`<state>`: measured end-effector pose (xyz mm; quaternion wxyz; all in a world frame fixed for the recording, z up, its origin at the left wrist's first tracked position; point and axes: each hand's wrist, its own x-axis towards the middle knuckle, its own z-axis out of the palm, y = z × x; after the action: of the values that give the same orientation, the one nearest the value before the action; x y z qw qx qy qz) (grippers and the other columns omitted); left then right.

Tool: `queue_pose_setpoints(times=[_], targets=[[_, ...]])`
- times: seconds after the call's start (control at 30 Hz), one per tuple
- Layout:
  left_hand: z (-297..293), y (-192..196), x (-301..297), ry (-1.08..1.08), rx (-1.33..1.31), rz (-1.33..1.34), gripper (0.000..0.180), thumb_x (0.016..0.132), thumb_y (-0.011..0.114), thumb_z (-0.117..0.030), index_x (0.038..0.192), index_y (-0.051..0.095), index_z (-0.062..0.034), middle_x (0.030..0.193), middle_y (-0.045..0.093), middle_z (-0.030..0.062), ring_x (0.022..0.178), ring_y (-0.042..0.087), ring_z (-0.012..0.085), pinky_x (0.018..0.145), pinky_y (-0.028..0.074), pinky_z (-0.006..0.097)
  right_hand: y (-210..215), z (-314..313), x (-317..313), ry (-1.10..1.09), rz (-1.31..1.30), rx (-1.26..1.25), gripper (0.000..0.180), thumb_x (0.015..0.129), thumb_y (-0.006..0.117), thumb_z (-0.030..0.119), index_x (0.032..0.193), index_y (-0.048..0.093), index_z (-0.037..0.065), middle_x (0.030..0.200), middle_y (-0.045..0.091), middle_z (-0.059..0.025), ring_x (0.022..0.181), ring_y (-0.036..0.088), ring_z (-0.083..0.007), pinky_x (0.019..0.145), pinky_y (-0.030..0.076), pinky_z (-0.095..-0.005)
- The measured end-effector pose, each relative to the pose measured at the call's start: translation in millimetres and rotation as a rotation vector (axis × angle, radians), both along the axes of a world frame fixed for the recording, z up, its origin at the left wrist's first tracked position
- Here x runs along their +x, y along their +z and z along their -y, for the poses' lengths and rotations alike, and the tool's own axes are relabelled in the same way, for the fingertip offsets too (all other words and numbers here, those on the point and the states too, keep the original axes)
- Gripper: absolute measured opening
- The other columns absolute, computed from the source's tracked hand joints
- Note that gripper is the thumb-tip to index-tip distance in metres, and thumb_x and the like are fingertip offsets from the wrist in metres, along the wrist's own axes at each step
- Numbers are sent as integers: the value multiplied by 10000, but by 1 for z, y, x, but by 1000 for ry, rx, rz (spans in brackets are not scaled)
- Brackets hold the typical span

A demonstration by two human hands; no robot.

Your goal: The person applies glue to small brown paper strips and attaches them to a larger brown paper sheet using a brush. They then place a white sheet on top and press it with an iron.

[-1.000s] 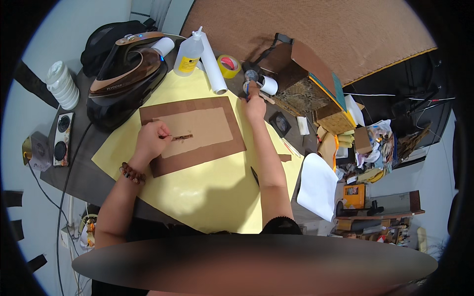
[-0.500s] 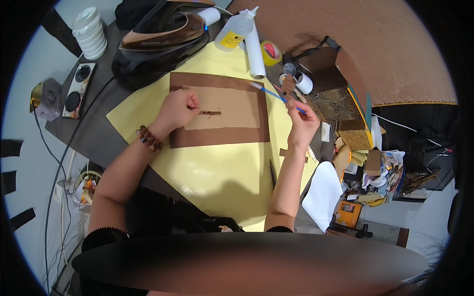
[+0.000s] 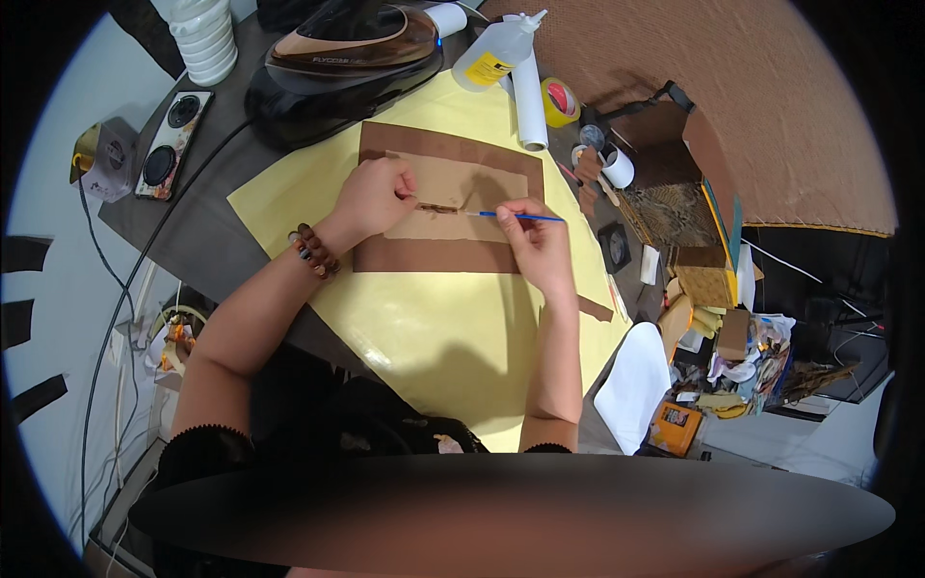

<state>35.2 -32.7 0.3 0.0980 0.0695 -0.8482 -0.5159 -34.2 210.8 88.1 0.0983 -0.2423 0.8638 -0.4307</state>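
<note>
I see a yellow sheet (image 3: 434, 328) under a brown sheet (image 3: 438, 258) with a tan middle (image 3: 434, 227). The left hand (image 3: 376, 197) is pinched narrow, on what I cannot tell from here; the right hand (image 3: 540, 252) grips a blue brush (image 3: 545, 219), tip near the tan's dark strip (image 3: 438, 208).

Pale lettering (image 3: 337, 61) stands on the black iron (image 3: 371, 40), dark print on the bottle's (image 3: 509, 43) yellow label (image 3: 487, 68).
</note>
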Motion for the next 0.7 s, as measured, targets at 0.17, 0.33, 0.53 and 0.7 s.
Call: queue_pose_setpoints(times=[0.17, 0.33, 0.53, 0.7], targets=[[-1, 3, 1, 17, 35, -11, 133, 718, 738, -66, 821, 667, -23, 772, 707, 109, 719, 689, 277, 651, 540, 379, -31, 10, 12, -29, 49, -314, 152, 1010, 622, 121, 990, 682, -17, 865, 686, -35, 776, 626, -77, 695, 499, -227], [-1, 7, 1, 4, 39, 33, 133, 716, 739, -53, 824, 668, -23, 772, 707, 109, 718, 689, 277, 652, 541, 383, -70, 17, 17, -31, 249, -510, 148, 1013, 619, 112, 1028, 682, -20, 905, 685, -51, 818, 613, -97, 773, 503, -233], [-2, 6, 1, 13, 28, 23, 145, 715, 752, -60, 832, 670, -28, 772, 710, 107, 728, 696, 274, 656, 543, 380, -79, 4, 9, -36, 232, -475, 130, 1005, 619, 86, 998, 689, -23, 858, 665, -33, 779, 595, -96, 733, 483, -223], [-2, 5, 1, 22, 40, 27, 151, 711, 754, -61, 833, 672, -28, 783, 715, 109, 722, 697, 276, 659, 544, 377, -78, 6, 11, -54, 239, -582, 117, 997, 629, 84, 962, 700, -2, 795, 652, -6, 730, 562, -67, 678, 460, -220]])
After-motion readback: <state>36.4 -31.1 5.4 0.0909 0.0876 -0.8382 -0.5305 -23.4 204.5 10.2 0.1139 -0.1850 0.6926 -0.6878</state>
